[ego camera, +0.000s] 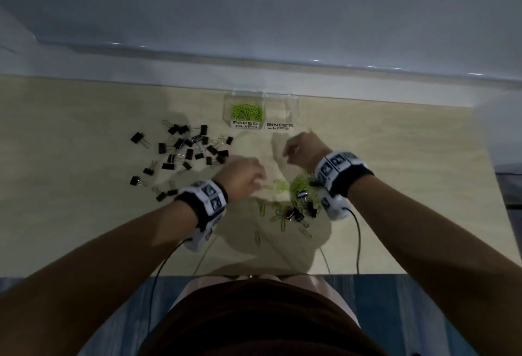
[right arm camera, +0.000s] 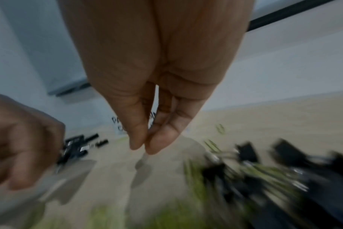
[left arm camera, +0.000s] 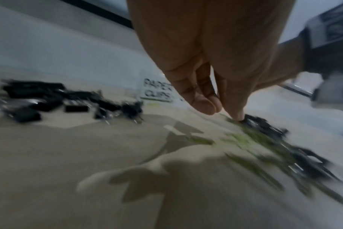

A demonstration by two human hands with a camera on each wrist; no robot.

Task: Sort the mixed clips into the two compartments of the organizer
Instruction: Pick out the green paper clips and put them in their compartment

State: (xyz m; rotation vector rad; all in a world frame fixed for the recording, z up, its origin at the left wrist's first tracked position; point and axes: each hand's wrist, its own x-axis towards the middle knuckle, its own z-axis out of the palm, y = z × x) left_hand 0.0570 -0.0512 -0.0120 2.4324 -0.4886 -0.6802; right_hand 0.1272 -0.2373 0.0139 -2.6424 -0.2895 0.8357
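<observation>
The counter (ego camera: 84, 129) shows a pale wood-grain surface with a smooth, faintly satin finish that takes soft shadows. The organizer (ego camera: 293, 101) is clear, glossy plastic, with white paper labels (ego camera: 245, 124) lettered in black on its front. The paper clips (ego camera: 246, 111) inside it look coated in bright lime green. The binder clips (ego camera: 183, 146) have matt black bodies and shiny bare-metal wire handles. The wristbands (ego camera: 207, 197) are black cloth carrying glossy white printed tiles.
</observation>
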